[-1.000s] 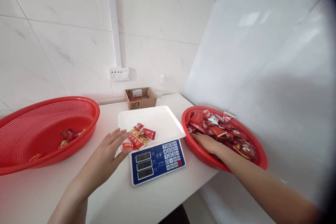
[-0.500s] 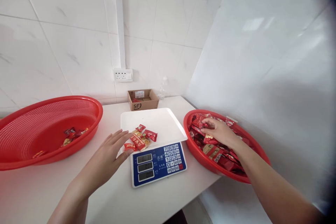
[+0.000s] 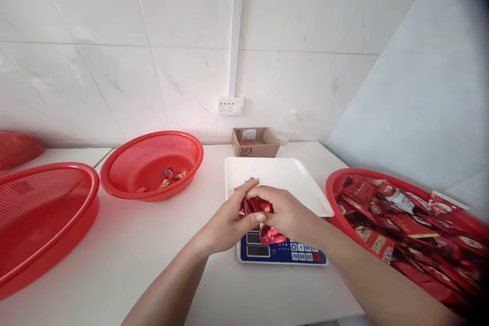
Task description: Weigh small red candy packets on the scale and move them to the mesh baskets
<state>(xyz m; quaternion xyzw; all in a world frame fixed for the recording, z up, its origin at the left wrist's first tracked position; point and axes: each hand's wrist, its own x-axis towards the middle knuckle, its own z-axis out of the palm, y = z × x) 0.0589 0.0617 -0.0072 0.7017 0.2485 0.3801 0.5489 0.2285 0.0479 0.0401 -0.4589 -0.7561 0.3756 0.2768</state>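
Observation:
My left hand (image 3: 231, 219) and my right hand (image 3: 288, 211) come together over the front of the scale's white tray (image 3: 294, 178). Between them they clasp several red snack packets (image 3: 263, 207), with one shiny packet hanging below the fingers. Both hands are closed around this bunch. Below them, the blue keypad panel of the scale (image 3: 305, 257) is partly covered by the hands and packets. To the right stands a red basket (image 3: 334, 188) heaped with red and gold snack packets (image 3: 397, 214).
A red basket (image 3: 114, 163) with a few packets stands left of the scale, and another red basket (image 3: 86, 188) is nearer on the left. Behind the scale are a cardboard box (image 3: 254, 151) and a clear bottle (image 3: 291, 125). A wall socket (image 3: 231, 106) is above.
My right hand has left the right basket carrying packets and met my left hand over the scale. The packets from the tray are now mostly hidden or gathered. The view has turned left.

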